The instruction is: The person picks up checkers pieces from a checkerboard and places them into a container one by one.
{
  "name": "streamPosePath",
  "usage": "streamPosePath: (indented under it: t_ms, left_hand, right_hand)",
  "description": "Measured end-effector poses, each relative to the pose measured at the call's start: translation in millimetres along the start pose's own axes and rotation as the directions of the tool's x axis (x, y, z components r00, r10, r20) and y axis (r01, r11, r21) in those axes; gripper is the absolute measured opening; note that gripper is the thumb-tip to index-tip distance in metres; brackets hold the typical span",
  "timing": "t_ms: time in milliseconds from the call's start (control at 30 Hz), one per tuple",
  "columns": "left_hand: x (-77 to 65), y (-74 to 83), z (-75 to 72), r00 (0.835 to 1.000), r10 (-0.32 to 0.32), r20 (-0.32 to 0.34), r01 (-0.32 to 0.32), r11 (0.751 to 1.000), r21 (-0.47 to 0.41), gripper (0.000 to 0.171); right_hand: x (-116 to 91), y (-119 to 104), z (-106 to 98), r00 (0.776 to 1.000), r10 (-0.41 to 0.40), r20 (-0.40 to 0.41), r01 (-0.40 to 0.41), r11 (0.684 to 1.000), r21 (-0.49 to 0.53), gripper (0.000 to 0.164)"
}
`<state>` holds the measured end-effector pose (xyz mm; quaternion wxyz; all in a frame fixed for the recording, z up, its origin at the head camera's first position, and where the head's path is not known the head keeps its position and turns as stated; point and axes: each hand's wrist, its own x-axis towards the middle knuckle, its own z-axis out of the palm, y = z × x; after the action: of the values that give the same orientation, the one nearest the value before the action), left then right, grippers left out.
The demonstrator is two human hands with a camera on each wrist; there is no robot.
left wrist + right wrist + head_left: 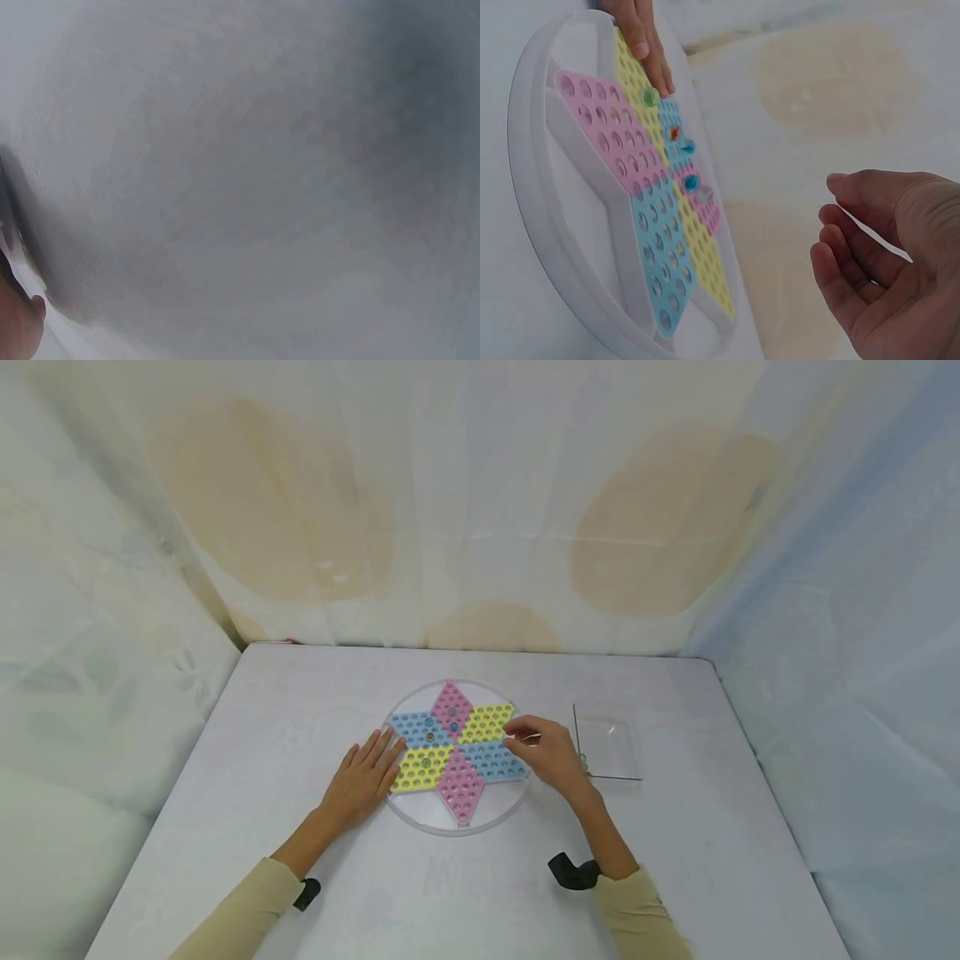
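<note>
A round Chinese checkers board (450,832) lies on the table, its star divided into pink, yellow and blue fields of round hollows. Marbles sit in some hollows, among them a green marble (650,97), an orange one (675,133) and a dark blue one (691,182). My left hand (365,778) rests with fingers spread on the board's left edge; only a bit of it shows in the left wrist view. Over the right edge hovers my right hand (550,752). Its fingers are loosely bent, and nothing shows between thumb and fingertips in the right wrist view.
To the right of the board is a clear square tray (618,739), with greenish marbles (582,762) at its lower left, partly behind the right hand. A white cloth covers the table (450,902). Patterned curtains (480,510) hang behind it and at both sides.
</note>
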<state>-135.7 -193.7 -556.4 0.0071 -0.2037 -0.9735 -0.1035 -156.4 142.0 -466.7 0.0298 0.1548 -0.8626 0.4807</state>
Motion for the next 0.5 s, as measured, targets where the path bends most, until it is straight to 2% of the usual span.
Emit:
streamPosePath:
  t_ms: [200,500]
  left_hand:
    - [-0.2,-0.8,2.0,1.0,0.001,0.001,-0.001,1.0,0.001,0.058]
    - [0.2,-1.5,2.8,1.0,0.0,0.008,0.0,1.0,-0.001,0.057]
  right_hand:
    - [6.6,4.3,19.9,0.999,0.011,0.049,-0.015,0.996,0.084,0.021]
    - [11.6,7.0,44.0,0.993,0.019,0.119,-0.033,0.992,0.124,0.024]
